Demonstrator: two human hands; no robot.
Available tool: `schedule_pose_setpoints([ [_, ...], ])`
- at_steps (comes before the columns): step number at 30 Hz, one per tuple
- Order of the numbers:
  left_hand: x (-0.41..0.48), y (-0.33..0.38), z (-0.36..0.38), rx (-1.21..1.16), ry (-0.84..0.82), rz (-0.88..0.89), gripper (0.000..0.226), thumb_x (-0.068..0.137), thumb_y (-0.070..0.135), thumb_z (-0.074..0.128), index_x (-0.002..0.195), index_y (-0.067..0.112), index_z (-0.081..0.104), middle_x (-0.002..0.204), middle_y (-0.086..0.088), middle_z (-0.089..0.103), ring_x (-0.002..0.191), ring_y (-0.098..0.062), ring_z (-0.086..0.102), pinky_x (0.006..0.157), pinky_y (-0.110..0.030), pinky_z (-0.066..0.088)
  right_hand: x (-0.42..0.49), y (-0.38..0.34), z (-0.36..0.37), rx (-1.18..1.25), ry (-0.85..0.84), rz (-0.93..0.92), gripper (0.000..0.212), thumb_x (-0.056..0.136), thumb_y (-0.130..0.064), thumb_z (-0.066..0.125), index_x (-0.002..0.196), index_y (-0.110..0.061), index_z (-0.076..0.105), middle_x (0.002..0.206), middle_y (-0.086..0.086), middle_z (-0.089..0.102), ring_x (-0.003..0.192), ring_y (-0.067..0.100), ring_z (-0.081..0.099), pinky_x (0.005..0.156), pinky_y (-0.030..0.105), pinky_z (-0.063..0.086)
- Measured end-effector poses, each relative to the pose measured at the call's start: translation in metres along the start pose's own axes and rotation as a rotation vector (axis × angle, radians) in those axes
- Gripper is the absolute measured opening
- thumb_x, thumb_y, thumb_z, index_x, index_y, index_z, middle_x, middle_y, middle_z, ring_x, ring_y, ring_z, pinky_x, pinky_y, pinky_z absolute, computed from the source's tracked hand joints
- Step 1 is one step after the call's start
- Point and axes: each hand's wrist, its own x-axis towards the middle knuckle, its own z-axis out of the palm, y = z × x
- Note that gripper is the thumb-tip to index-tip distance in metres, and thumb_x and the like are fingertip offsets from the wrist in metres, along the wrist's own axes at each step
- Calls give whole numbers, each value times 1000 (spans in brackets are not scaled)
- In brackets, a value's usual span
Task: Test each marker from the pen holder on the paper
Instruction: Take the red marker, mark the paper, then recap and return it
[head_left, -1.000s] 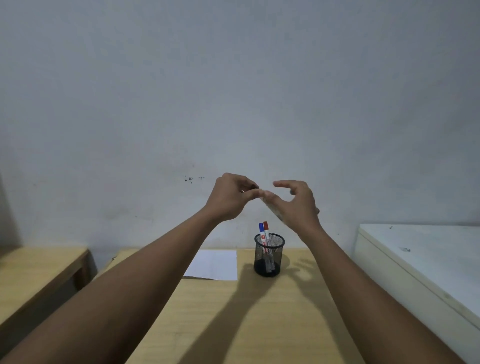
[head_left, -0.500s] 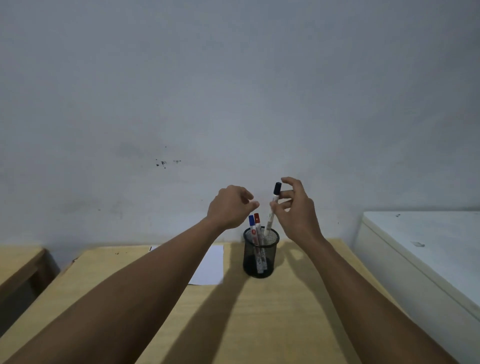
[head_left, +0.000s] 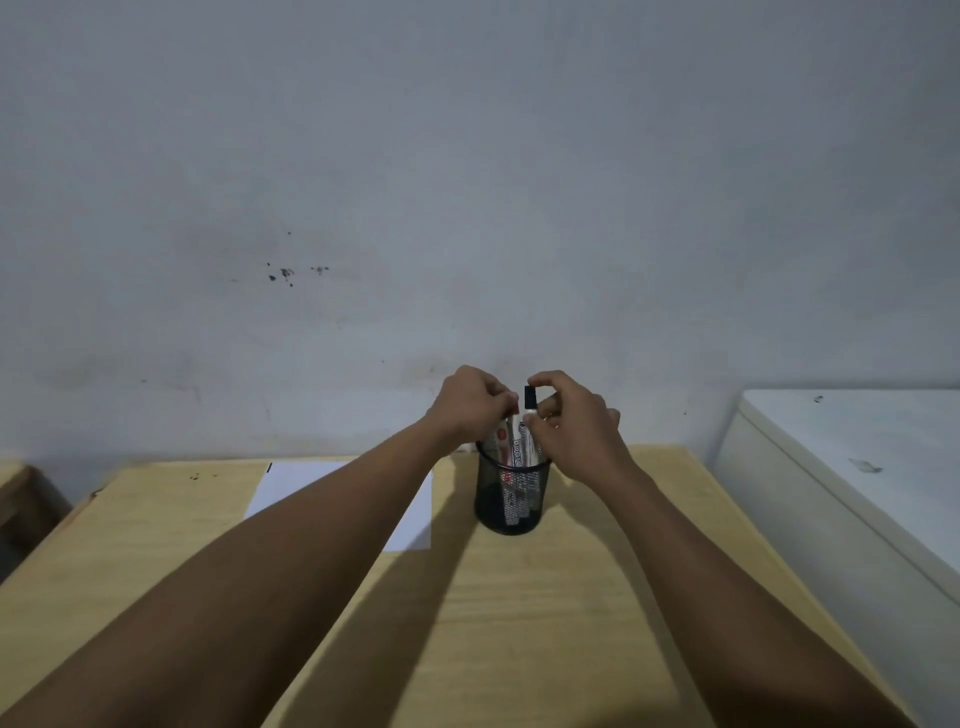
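Observation:
A black mesh pen holder (head_left: 511, 512) stands on the wooden table (head_left: 519, 623), just right of a white sheet of paper (head_left: 283, 488). My right hand (head_left: 576, 431) grips a white marker with a black cap (head_left: 530, 399), upright, with its lower end inside the holder. My left hand (head_left: 467, 405) is pinched on the top of the red-capped marker (head_left: 503, 436), which stands in the holder. A third marker's body shows between them; its cap is hidden by my fingers. My left forearm covers part of the paper.
A white cabinet (head_left: 857, 467) stands against the table's right side. A lower wooden surface (head_left: 15, 488) sits at the far left. A grey wall rises right behind the table's far edge.
Both hands have come down onto the holder. The black-capped marker went from above the rim to inside it. My left hand closed on the red marker's top. The view tilted downward.

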Motion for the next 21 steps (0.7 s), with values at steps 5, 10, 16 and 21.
schedule_pose_setpoints([
  [5,7,-1,4,19,-14,10,20,81,37,63,65,30,71,77,2,74,86,-25,70,90,-54,54,1,4,6,23,14,1,31,92,-28,68,122,-32,61,88,-11,70,87,15,66,87,35,28],
  [10,1,10,2,41,8,31,20,83,43,63,72,30,73,88,2,75,95,-27,67,97,-59,47,2,4,4,27,35,4,29,94,-33,62,123,-31,61,102,-9,70,89,14,67,89,38,29],
  [16,-10,35,-16,85,133,52,23,94,42,57,92,27,75,116,7,71,115,-23,57,97,-46,34,-4,-15,-21,103,142,6,33,96,-34,62,129,-28,59,111,-8,66,87,14,66,99,41,34],
  [21,-36,75,-47,22,252,170,23,96,41,54,93,28,72,125,12,67,115,-16,57,89,-41,24,-14,-47,-44,214,58,-32,40,93,-44,67,129,-27,61,116,-11,65,96,13,67,102,52,48],
])
